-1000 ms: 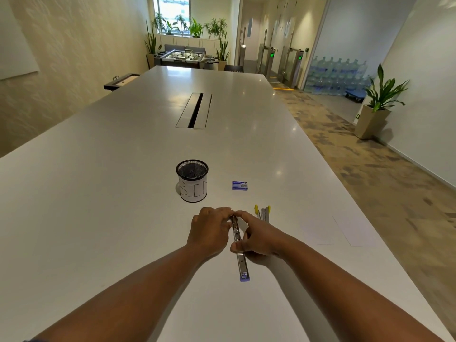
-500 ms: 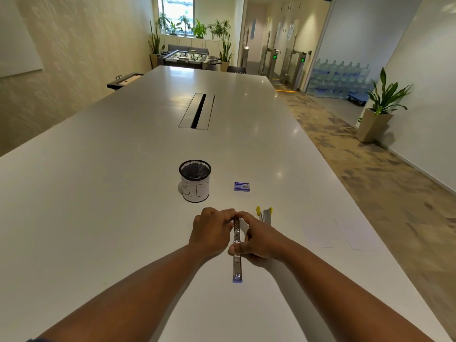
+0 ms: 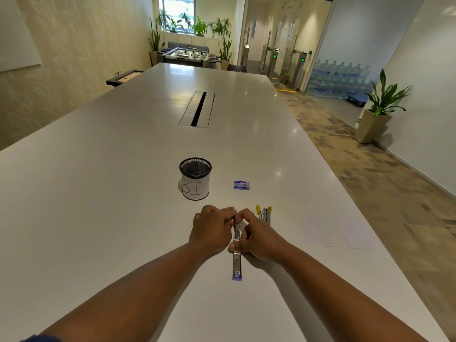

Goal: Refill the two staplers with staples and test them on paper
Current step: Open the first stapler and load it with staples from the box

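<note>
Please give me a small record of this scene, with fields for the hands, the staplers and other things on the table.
left hand: grips far end of blue stapler
right hand: pinches the blue stapler's middle
blue stapler: opened flat on table
yellow stapler: open, right of hands, untouched
staple box: beyond the hands
mesh cup: labelled BIN, upright
paper sheets: far right

— Where does the view sit?
— On the person's head, looking forward and down along the long white table point(image 3: 123, 169).
— How near?
— Close over both forearms; the left hand point(image 3: 209, 228) and right hand point(image 3: 259, 238) meet low in the middle. The wide lens also takes in the far room.
</note>
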Action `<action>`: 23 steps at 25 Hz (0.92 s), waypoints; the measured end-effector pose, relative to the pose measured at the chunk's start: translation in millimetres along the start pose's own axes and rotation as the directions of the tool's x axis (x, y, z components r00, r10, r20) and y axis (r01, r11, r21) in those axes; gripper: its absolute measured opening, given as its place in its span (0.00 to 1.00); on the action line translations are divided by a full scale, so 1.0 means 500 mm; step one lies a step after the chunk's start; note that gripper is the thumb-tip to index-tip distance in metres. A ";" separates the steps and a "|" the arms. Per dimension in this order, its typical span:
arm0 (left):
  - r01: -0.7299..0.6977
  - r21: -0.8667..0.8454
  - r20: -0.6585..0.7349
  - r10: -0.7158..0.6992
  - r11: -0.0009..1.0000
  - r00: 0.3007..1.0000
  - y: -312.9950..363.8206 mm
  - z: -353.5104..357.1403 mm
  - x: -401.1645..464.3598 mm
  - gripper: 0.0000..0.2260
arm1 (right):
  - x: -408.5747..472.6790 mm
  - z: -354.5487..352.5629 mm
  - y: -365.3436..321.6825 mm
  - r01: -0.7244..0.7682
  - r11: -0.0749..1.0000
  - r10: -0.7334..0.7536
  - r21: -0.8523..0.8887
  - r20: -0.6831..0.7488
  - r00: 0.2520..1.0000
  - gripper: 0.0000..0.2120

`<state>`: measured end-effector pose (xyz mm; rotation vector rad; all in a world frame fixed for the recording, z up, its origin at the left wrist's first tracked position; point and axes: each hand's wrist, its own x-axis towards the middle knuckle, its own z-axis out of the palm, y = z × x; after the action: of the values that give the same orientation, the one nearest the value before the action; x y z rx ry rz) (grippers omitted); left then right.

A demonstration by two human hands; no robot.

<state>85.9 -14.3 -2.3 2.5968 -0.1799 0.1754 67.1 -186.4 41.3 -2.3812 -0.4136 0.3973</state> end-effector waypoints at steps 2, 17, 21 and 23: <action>-0.007 -0.005 -0.009 0.007 1.000 1.000 0.000 0.001 0.001 0.18 | -0.008 0.009 0.002 0.024 0.999 -0.026 -0.037 -0.054 0.998 0.18; 0.012 -0.001 -0.039 -0.013 1.000 0.999 0.005 0.000 -0.001 0.18 | -0.018 0.015 0.001 0.022 1.000 -0.021 0.005 -0.108 0.994 0.22; -0.009 0.008 -0.041 0.010 1.000 0.999 0.003 0.000 -0.003 0.18 | -0.022 0.015 0.000 0.036 0.998 -0.042 -0.049 -0.134 0.990 0.18; -0.012 0.001 -0.044 0.012 1.000 0.999 0.004 -0.001 -0.003 0.18 | -0.025 0.019 -0.004 0.039 0.995 -0.052 -0.089 -0.142 0.989 0.15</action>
<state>84.2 -15.7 -1.0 2.5903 -0.1792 0.2370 51.9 -184.6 37.9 -2.4600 -0.4248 0.1882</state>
